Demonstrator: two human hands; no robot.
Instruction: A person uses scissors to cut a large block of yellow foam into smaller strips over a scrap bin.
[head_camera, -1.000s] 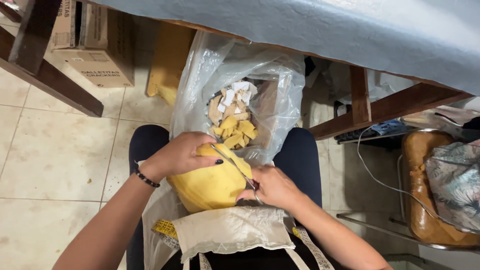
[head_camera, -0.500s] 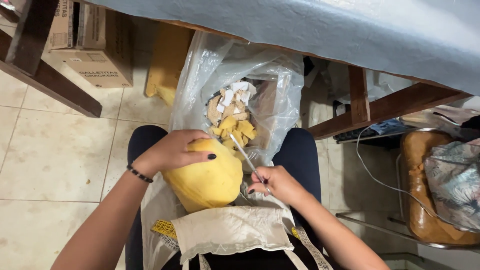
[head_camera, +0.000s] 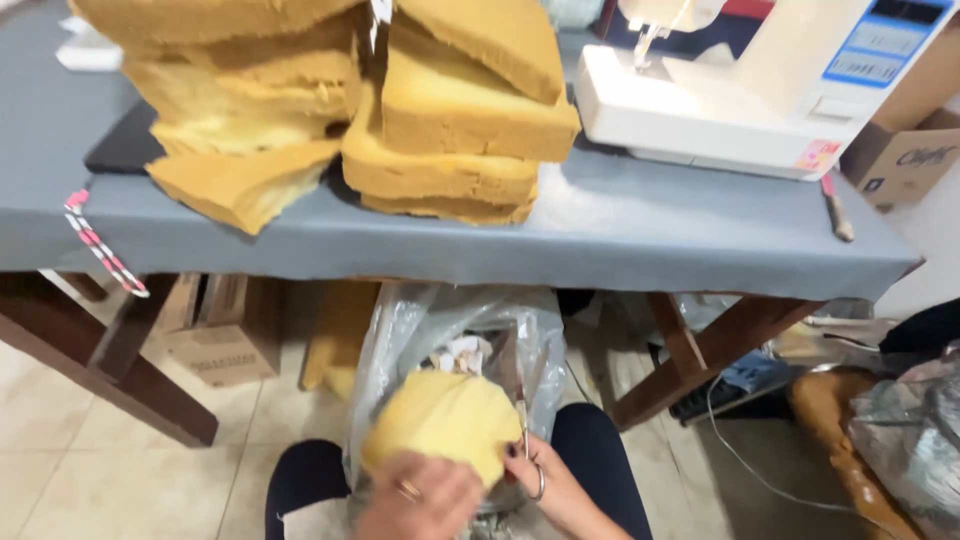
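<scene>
My left hand (head_camera: 420, 497) grips the lower edge of a rounded piece of yellow foam (head_camera: 445, 420) held over my lap. My right hand (head_camera: 545, 490) holds a pair of scissors (head_camera: 524, 420), with the blades pointing up along the foam's right edge. Behind the foam stands a clear plastic bag (head_camera: 400, 330) with foam scraps (head_camera: 462, 355) inside, between my knees. Both hands are blurred and partly cut off by the bottom of the view.
A table with a grey cloth (head_camera: 620, 240) carries stacked slabs of yellow foam (head_camera: 400, 120) and a white sewing machine (head_camera: 750, 90). Cardboard boxes (head_camera: 215, 330) sit under the table. A wooden table leg (head_camera: 690, 350), cables and bags (head_camera: 905, 430) lie to the right.
The view has tilted up from my lap to take in the tabletop. The foam piece has been raised and turned, and the scissors now stand upright at its right edge.
</scene>
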